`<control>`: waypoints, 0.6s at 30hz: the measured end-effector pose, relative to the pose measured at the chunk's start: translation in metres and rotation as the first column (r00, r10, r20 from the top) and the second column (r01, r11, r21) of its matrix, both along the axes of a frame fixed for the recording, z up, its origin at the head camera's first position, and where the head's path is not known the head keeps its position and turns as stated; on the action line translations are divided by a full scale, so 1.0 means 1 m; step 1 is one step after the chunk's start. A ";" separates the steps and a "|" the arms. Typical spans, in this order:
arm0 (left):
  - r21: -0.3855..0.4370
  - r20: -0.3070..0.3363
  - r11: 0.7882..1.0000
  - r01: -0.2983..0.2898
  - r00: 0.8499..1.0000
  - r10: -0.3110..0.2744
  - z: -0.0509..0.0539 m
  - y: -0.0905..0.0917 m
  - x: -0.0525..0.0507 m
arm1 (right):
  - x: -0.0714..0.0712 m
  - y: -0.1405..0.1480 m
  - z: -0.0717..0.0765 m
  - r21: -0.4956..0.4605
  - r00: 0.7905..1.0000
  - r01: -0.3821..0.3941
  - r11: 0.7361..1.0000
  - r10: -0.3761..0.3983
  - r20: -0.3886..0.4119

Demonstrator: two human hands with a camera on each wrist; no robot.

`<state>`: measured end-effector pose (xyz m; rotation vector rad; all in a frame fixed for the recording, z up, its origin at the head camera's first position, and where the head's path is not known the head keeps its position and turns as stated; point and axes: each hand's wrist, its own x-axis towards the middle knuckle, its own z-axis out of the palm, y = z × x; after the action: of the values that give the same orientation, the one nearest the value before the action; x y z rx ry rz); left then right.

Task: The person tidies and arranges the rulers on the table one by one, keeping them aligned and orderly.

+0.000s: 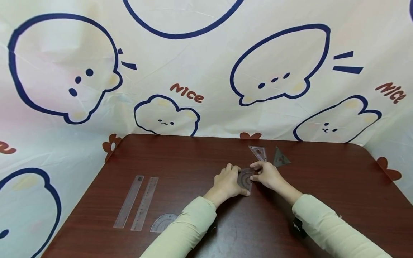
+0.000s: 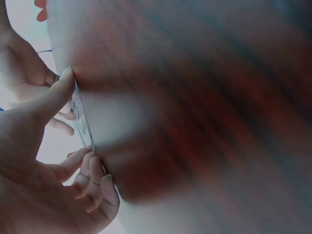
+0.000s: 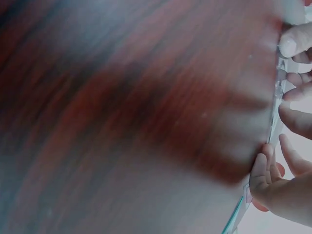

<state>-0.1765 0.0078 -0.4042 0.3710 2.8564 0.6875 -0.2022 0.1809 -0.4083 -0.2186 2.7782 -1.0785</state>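
Note:
A clear protractor [image 1: 245, 178] stands between the two hands near the table's middle, its straight edge facing right. The left hand [image 1: 227, 182] grips it from the left, thumb at the near corner and fingers at the far end. From the right, the right hand [image 1: 267, 175] has its thumb and fingers at the protractor's right edge; whether it pinches the edge is hard to tell. In the left wrist view the protractor [image 2: 82, 117] appears edge-on between the thumb and fingers of the left hand [image 2: 48, 161]. The right hand [image 3: 287, 187] shows at the right wrist view's edge.
Two clear rulers [image 1: 128, 202] [image 1: 145, 204] lie side by side on the left of the brown table [image 1: 180, 154]. Another protractor [image 1: 162, 223] lies beside the left sleeve. Behind the hands are a clear set square [image 1: 259, 153] and a darker triangle [image 1: 280, 157].

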 end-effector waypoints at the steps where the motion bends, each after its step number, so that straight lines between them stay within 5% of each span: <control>1: 0.003 0.001 1.000 -0.001 1.000 0.001 0.000 0.000 0.000 | -0.001 0.000 0.001 -0.014 1.000 -0.001 1.000 0.001 0.014; 10: 0.031 0.022 0.999 -0.007 1.000 0.006 0.000 -0.001 0.000 | -0.006 -0.001 0.007 -0.031 0.995 0.012 0.999 -0.009 0.100; 18: 0.030 0.009 0.999 0.025 1.000 -0.026 0.000 -0.003 -0.001 | -0.004 0.001 0.010 -0.048 0.998 -0.015 0.999 0.018 0.061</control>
<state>-0.1773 0.0046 -0.4039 0.4069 2.8303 0.7264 -0.2066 0.1822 -0.3981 -0.2096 2.6947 -1.1291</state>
